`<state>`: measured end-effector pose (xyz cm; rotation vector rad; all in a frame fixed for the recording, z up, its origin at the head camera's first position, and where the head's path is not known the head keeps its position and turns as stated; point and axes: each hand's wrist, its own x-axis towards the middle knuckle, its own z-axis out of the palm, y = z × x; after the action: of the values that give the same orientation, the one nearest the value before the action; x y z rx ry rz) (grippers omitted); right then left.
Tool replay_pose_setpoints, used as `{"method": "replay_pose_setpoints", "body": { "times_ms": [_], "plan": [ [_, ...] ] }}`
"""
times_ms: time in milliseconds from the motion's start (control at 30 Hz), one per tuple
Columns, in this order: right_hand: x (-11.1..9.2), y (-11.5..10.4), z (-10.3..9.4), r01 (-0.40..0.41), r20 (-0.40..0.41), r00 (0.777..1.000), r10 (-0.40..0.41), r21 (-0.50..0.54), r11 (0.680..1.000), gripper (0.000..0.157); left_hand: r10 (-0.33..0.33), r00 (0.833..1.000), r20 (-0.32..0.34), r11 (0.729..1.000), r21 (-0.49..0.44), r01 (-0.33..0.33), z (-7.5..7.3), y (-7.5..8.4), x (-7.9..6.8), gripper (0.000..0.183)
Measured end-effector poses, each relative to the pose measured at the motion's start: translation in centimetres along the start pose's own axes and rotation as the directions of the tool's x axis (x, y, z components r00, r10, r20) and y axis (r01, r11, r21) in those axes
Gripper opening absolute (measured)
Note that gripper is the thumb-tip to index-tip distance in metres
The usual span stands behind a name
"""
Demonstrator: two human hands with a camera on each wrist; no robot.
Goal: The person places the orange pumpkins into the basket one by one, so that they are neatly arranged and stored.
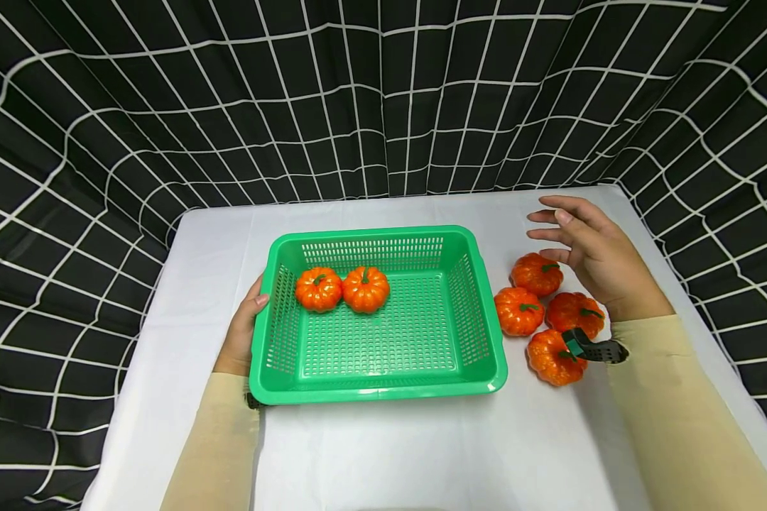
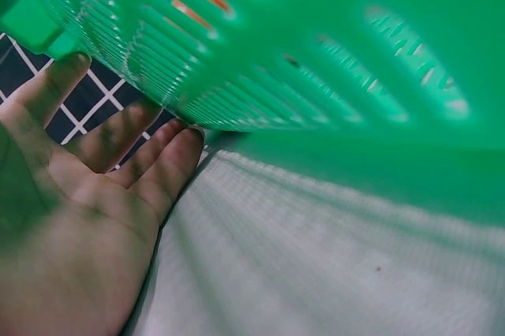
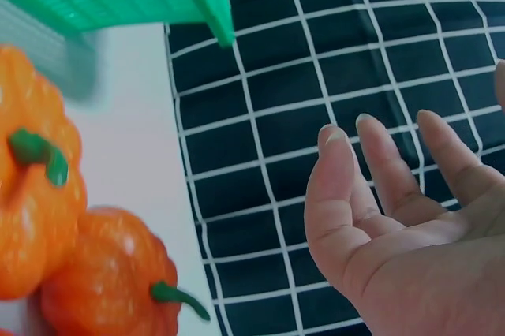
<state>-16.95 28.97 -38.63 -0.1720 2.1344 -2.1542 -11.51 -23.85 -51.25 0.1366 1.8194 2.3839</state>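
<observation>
The left sleeve (image 1: 217,440) and right sleeve (image 1: 684,419) are showing plain beige cloth. A black strap (image 1: 607,351) with small holes is carrying a green-faced block (image 1: 574,343) on the right, while a black piece (image 1: 253,402) is peeking out on the left.

White cloth (image 1: 192,284), faintly creased, covers the tabletop (image 1: 396,461). A slotted green basket (image 1: 383,394) sits around its middle, long sides facing near and far. To its right, bunched together on the cloth, lie an orange far pumpkin (image 1: 532,275), a left pumpkin (image 1: 516,312) close by the basket, a right pumpkin (image 1: 570,312) and a near pumpkin (image 1: 546,360), all green-stemmed.
</observation>
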Motion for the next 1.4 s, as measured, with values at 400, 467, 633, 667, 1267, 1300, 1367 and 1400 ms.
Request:
{"method": "replay_pose_setpoints", "body": {
  "times_ms": [400,467,633,667,1267,1300,1367,1400],
  "plan": [
    [-1.0,1.2,-2.4,-0.022,-0.055,0.998,0.02,-0.027,0.999,0.043,0.008,1.0,0.012,1.0,0.0,-0.008,0.1,0.1,-0.1,0.073],
    [-1.2,1.5,-2.7,-0.031,-0.063,0.998,0.029,-0.038,0.999,0.043,0.006,1.0,0.011,1.0,-0.001,-0.006,0.1,0.1,-0.1,0.073],
    [-1.9,2.0,-3.6,-0.049,-0.074,0.996,0.046,-0.046,0.998,0.043,0.004,1.0,0.006,1.0,0.002,-0.004,0.2,0.2,-0.1,0.073],
    [-2.0,2.0,-3.8,-0.051,-0.075,0.996,0.048,-0.043,0.998,0.043,0.004,1.0,0.006,1.0,0.002,-0.004,0.2,0.2,-0.1,0.073],
    [-3.5,3.9,-6.6,-0.105,-0.106,0.989,0.106,0.021,0.994,0.035,-0.005,1.0,0.004,1.0,-0.004,0.005,0.1,0.0,-0.1,0.072],
    [-3.7,4.0,-6.7,-0.11,-0.101,0.989,0.112,0.026,0.994,0.035,-0.004,1.0,0.004,1.0,-0.005,0.004,0.1,0.0,-0.1,0.072],
    [-3.9,4.3,-7.1,-0.123,-0.091,0.988,0.126,0.035,0.992,0.034,-0.003,1.0,0.008,1.0,-0.005,0.003,0.1,0.0,-0.1,0.072],
    [-4.1,4.5,-7.3,-0.128,-0.087,0.988,0.131,0.039,0.991,0.034,-0.004,1.0,0.009,1.0,-0.007,0.004,0.1,0.0,-0.1,0.072]
  ]
}}
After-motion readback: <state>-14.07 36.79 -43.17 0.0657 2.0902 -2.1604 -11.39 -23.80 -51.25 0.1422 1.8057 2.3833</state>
